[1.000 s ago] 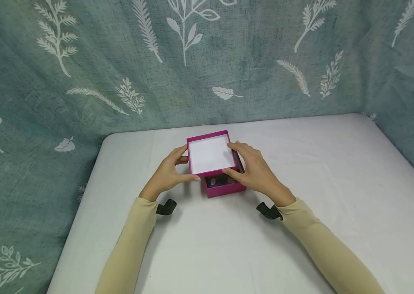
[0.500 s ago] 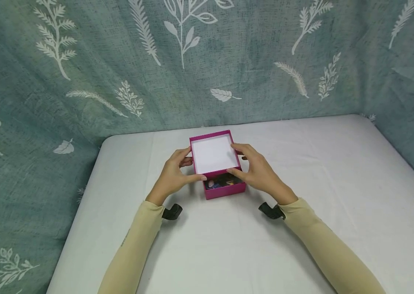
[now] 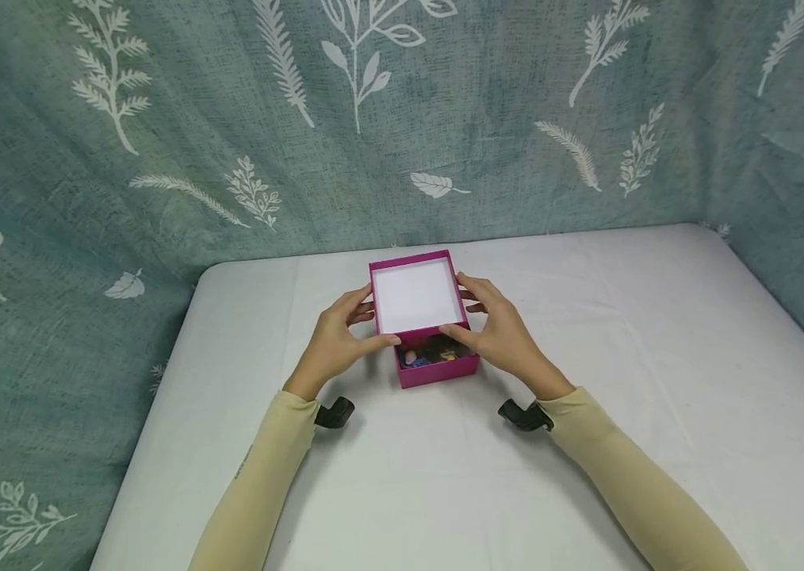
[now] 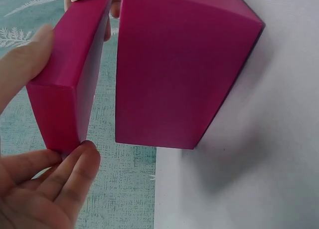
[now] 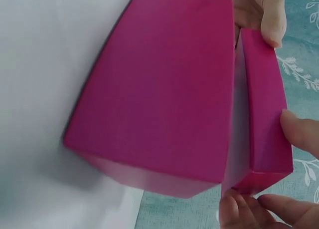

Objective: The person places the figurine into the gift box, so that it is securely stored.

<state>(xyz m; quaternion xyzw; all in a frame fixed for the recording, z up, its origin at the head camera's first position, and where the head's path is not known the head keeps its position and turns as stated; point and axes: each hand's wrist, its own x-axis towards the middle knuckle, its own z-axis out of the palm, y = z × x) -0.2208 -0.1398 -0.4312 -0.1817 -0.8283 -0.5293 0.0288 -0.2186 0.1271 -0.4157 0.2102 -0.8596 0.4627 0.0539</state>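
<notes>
A shallow magenta lid (image 3: 419,295) is held above a deeper magenta box (image 3: 439,372), its white, magenta-rimmed face turned up. My left hand (image 3: 334,345) grips the lid's left side, thumb on the front corner and fingers round the far side. On the opposite side my right hand (image 3: 503,337) holds it the same way. A gap separates the lid (image 4: 70,44) from the box (image 4: 174,74) in the left wrist view. Small multicoloured items (image 3: 413,359) show in the box's front part; the lid hides the rest.
The box stands on a table with a white cloth (image 3: 402,492). A green leaf-patterned curtain (image 3: 502,159) hangs behind and beside the table. Each wrist carries a black camera mount (image 3: 334,412).
Both hands have carried the lid slightly to the right. More of the box's contents shows at the front. The right fingers have slipped from the lid's rim to its outer side.
</notes>
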